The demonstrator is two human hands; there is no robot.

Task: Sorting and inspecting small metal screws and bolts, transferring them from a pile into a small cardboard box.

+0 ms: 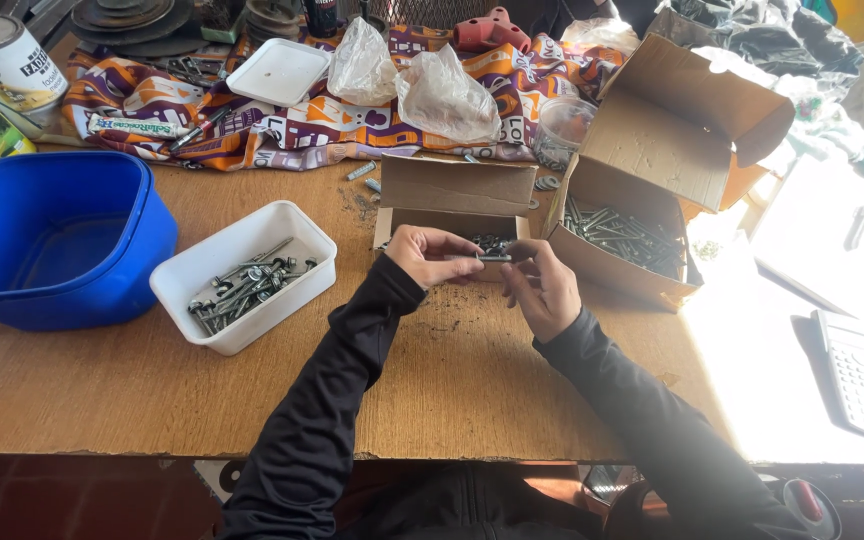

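The wooden worktop (pixel 472 380) is laid with a blue tub (pixel 52 240), two open cardboard boxes (pixel 632 200) and a white tray (pixel 242 275) of bolts. Above the smaller box (pixel 457 200), a bolt (pixel 487 257) is pinched between the closed fingertips of the left hand (pixel 432 255) and the right hand (pixel 544 290), which nearly meet.

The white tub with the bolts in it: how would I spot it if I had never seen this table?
Start at the big blue basin on the left of the wooden table. Just right of it, left of the person's left hand, sits the white tub, rectangular and set at a slant. Unlike the two brown cardboard boxes further right, it is plastic, and it holds a loose heap of grey bolts.
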